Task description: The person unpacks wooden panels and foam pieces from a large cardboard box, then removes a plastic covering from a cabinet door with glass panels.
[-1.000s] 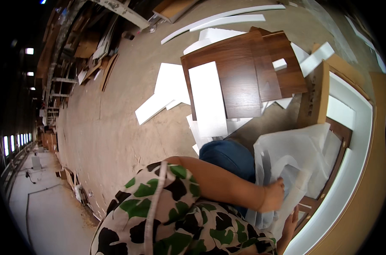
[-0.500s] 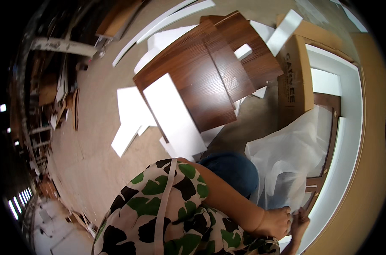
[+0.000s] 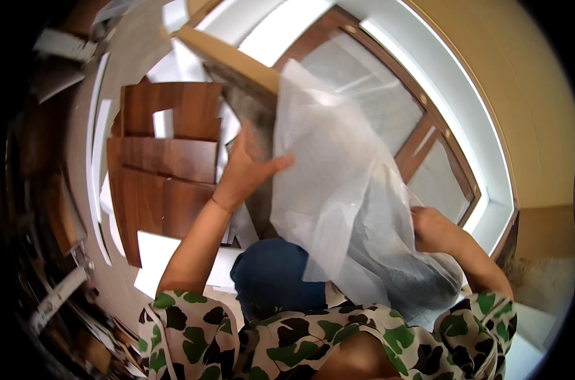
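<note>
A translucent white plastic sheet hangs in folds in front of me, over part of an open cardboard box. My right hand grips its right side, with the fingertips hidden behind the folds. To the left of the sheet, my left hand is raised with its fingers spread, and nothing shows in it. Its thumb reaches close to the sheet's edge; whether it touches I cannot tell. Inside the box, a dark brown wooden frame lies against white foam lining.
Brown wood panels lie stacked on the floor at the left, with white foam pieces on and around them. The cardboard box flap sticks out beyond my left hand. Long white strips and piled scrap stand farther left.
My view has swung right toward the box. My hands, close together at the lower right before, are now apart, with the left open and the sheet lifted and spread wider.
</note>
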Demonstrator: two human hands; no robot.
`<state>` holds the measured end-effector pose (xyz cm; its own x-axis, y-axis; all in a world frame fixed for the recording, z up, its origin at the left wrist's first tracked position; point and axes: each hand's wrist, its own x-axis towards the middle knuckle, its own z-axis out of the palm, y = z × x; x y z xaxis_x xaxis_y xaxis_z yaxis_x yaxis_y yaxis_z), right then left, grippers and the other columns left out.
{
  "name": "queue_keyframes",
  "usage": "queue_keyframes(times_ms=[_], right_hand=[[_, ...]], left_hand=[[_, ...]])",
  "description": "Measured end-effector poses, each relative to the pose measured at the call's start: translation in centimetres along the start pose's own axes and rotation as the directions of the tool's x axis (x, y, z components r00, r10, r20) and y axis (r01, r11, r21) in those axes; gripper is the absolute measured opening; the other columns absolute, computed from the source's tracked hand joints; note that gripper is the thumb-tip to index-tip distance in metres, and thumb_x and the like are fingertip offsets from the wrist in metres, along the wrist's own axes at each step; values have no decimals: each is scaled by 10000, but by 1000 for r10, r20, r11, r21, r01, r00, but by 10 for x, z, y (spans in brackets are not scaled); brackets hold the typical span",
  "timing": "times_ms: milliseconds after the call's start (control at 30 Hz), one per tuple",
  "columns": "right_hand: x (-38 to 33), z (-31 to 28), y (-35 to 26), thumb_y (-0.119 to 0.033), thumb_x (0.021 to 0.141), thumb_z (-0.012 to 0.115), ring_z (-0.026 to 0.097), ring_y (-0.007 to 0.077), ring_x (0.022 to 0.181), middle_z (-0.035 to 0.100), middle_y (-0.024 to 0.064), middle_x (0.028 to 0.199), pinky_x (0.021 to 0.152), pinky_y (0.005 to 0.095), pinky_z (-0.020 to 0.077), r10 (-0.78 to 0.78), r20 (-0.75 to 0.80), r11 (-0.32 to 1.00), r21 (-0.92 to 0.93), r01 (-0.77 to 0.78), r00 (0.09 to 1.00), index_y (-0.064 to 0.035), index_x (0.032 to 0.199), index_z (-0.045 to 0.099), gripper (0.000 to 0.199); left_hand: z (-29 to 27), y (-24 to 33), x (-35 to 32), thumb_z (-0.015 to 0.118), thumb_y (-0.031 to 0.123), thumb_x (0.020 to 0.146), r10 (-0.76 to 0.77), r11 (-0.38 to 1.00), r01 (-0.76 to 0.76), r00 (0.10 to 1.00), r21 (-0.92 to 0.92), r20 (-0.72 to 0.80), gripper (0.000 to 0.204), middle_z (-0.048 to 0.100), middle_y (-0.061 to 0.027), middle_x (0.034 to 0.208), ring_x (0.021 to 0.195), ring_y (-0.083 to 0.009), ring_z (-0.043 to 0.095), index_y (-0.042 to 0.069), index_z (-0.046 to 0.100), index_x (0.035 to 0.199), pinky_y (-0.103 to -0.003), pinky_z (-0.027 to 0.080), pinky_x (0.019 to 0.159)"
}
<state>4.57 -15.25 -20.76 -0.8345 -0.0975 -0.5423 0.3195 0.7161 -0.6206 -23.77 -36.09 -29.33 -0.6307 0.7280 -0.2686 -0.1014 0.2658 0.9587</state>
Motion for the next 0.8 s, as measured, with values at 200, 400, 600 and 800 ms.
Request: queue_keyframes(times_ms=[200, 400, 600, 800], right_hand=[[-31, -13, -24, -29, 674, 562, 576, 337, 836, 582, 193, 968, 704, 384, 488, 86, -312, 972, -184, -149, 946, -10, 1072, 541, 399], [-119, -9, -10, -221, 680, 707, 457, 332, 1139, 503, 185, 1185, 933, 408, 385, 337, -227, 893, 385, -234, 914, -49, 1202, 497, 588], [-230, 68, 15, -507, 439, 828, 362, 351, 1221, 334, 173, 1365, 969, 479, 345, 813, -133, 518, 609, -601, 566, -201, 1380, 284, 1130], [-239, 183, 9, -261, 647, 795, 521, 250, 1018, 445, 149, 1260, 785, 348, 484, 751, 134, -14, 982, -187, 647, -74, 1416, 65, 1077]], left_hand=[[-18, 32, -9, 625, 106, 796, -172, 888, 224, 972, -401, 163, 294, 618, -76, 917, 789, -145, 601, -31, 556, 1047, -295, 495, 731], [-83, 5, 30, 601, 170, 831, -161, 970, 203, 950, 135, -268, 368, 587, -88, 1057, 943, -176, 575, -14, 522, 1140, -298, 444, 865], [-12, 93, 51, 592, 167, 826, -148, 989, 148, 988, -18, -37, 444, 564, -81, 1076, 985, -189, 545, 21, 456, 1223, -303, 422, 847], [41, 129, 65, 586, 119, 786, -428, 484, -196, 797, 853, 426, 315, 578, -102, 996, 892, -226, 575, 26, 541, 1084, -310, 438, 790]])
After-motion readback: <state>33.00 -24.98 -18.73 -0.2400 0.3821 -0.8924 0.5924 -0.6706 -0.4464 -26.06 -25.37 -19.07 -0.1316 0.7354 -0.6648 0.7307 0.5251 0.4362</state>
